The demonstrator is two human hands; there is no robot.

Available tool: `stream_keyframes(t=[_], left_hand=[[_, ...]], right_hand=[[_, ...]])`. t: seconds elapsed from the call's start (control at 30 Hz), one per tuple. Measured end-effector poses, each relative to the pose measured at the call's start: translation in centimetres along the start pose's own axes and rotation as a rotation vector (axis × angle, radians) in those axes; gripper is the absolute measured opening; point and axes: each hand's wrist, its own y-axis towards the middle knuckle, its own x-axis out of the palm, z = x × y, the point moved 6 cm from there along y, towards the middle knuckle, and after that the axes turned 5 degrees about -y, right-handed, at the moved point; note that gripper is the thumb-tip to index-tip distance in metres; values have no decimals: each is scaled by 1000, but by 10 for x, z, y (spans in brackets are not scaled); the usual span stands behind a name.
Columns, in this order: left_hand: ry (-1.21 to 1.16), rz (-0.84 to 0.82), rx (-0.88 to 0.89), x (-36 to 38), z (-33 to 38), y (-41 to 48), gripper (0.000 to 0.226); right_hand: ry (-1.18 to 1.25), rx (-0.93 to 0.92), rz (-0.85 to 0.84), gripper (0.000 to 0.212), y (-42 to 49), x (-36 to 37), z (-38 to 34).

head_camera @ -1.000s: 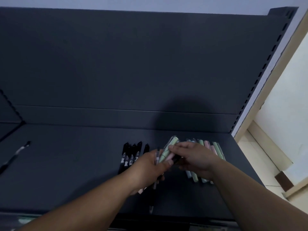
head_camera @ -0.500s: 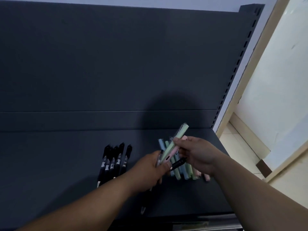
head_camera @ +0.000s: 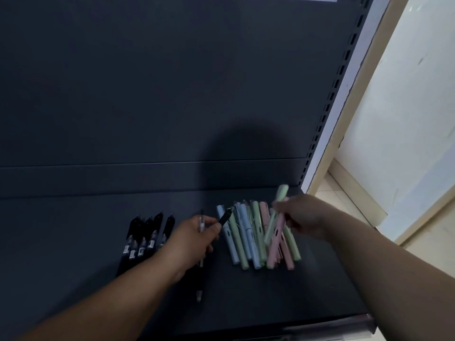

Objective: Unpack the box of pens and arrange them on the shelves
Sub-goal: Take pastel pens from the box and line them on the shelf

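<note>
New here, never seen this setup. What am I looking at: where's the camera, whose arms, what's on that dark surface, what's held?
No robot here: a person works with bare hands. The only camera sits on their head, looking forward and down, so both arms enter from the bottom edge. The dark surface is a shelf. On it lie a row of black pens and, to its right, a loose pile of pastel pens. The left hand grips a slim pen and a black pen. The right hand pinches a green pen and a pink pen over the pile. No box is in view.
</note>
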Motion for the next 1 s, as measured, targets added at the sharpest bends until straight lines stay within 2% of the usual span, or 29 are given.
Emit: stream_keyframes(t=[0.1,0.2,0.3,0.47,0.6,0.7,0.8,0.83,1.0], left_hand=[[-19,12,-24,7,-2,5,10],[-21,12,-22,12,-3,8,7],[2,13,-21,16,-5,10,6],[17,15,-24,25,-6,12,8],[31,46,-2,25,-2,13,5],[34,74,0,26,-1,13,13],[21,97,-2,28,0,12,12],[14,100,-4,29,0,12,11],[-47,98,-23,29,-1,11,11]], right_hand=[[-180,7,-74,27,5,16,2],[-251,16,-87,29,9,11,0],[-326,9,-54,34,9,-2,-1],[-603,-48,32,39,14,-4,4],[-539,-111,161,37,19,-10,6],[-468,-166,234,34,20,-13,2],[-445,-175,288,63,19,-14,2],[-443,-181,293,67,19,-13,4],[-513,-247,317,50,15,-3,9]])
